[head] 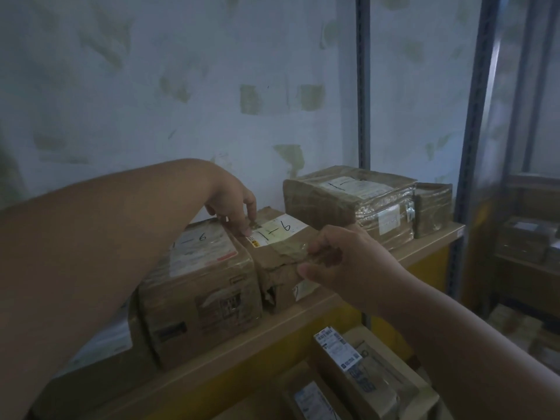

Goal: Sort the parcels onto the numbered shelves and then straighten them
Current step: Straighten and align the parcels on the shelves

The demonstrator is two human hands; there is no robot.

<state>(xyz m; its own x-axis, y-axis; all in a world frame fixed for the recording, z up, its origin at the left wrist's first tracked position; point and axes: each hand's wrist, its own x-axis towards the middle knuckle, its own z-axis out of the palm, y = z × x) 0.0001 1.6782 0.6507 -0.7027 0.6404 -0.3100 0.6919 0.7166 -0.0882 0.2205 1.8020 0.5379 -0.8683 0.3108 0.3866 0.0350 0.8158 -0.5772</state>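
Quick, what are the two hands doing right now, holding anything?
Left hand: open, fingertips pressing on top of the middle parcel.
Right hand: gripping that same parcel's front edge, thumb and fingers curled on it.

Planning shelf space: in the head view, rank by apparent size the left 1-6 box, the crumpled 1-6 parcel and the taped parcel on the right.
1. Left box, though it's nearest the camera.
2. Taped parcel, farther back, so possibly as big.
3. Crumpled parcel, partly hidden by both hands.
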